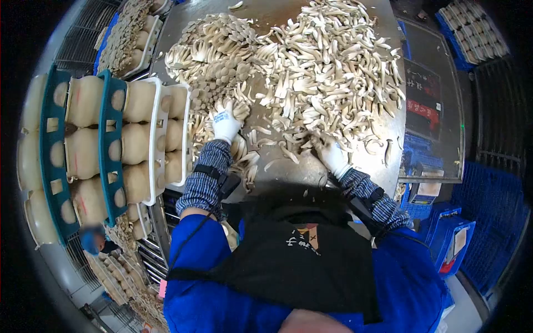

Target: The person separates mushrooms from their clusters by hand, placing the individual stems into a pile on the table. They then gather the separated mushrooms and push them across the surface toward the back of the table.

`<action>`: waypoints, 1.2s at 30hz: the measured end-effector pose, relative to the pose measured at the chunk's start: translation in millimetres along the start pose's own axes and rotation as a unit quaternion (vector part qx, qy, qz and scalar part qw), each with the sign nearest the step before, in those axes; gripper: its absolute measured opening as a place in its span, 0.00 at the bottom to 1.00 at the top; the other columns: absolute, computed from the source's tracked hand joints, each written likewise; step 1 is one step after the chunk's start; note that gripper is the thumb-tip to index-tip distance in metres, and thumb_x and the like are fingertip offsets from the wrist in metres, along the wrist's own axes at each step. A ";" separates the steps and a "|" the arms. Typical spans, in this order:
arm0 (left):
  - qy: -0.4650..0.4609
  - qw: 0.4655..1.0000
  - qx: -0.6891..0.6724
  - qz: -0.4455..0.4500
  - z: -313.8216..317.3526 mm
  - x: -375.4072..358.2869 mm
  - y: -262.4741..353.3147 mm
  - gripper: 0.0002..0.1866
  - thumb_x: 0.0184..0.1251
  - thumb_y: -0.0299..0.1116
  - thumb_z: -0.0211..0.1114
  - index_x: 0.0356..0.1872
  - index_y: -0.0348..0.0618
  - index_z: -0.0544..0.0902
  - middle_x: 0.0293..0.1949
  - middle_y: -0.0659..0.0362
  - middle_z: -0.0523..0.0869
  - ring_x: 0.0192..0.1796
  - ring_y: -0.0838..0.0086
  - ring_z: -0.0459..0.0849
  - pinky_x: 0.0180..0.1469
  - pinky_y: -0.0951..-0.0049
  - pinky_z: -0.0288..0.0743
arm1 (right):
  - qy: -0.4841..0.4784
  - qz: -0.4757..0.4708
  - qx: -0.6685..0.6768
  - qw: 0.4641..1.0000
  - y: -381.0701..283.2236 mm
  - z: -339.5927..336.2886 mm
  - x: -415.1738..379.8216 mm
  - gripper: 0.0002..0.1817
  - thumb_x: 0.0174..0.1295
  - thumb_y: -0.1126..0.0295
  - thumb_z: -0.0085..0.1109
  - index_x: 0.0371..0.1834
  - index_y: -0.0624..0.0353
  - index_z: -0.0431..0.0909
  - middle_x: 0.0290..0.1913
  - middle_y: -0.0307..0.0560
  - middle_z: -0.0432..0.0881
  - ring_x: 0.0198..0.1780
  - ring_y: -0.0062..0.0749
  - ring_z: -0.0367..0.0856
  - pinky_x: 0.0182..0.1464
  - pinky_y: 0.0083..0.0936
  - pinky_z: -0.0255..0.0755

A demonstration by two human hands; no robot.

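My left hand [226, 123], in a white glove, is closed over a mushroom cluster [241, 109] at the near edge of a heap of whole clusters [214, 50] with grey-brown caps. More clustered mushrooms [244, 158] lie beside its wrist. To the right, my right hand [331, 155], also gloved, rests low over the metal table [297, 173] with its fingers curled in. Its fingertips are at the near edge of a wide pile of loose mushrooms [327, 66]. Whatever sits between those fingers is too small to make out.
Stacked green and white crates [111, 144] of mushroom bottles stand close on the left. Another bottle crate [141, 50] is behind them. Right of the table are a metal-framed stand [430, 100], a scale [427, 188] and blue crates [488, 216]. A person [94, 241] is at far left.
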State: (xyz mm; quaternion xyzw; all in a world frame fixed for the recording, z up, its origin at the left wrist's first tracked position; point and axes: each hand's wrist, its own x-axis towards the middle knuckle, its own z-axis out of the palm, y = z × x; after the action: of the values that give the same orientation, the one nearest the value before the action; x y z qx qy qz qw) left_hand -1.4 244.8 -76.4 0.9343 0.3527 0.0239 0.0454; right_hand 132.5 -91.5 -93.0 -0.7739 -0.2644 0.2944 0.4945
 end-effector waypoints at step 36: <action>-0.093 0.477 -0.863 -0.136 -61.1 -141.1 109.4 0.37 0.63 0.15 0.60 0.71 0.46 0.56 0.49 0.55 0.82 0.51 0.63 0.85 0.51 0.60 0.85 | -0.088 -0.022 0.190 0.978 -113.1 18.0 -20.1 0.29 0.55 0.82 0.59 0.64 0.61 0.68 0.56 0.58 0.77 0.59 0.40 0.75 0.61 0.34 0.74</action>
State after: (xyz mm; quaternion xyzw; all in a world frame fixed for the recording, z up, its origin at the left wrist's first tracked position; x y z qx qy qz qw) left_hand -40.2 73.9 -6.3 0.3607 0.2708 0.2224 0.8643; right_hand 92.5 -52.6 9.0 -0.6309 -0.2632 0.3953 0.6135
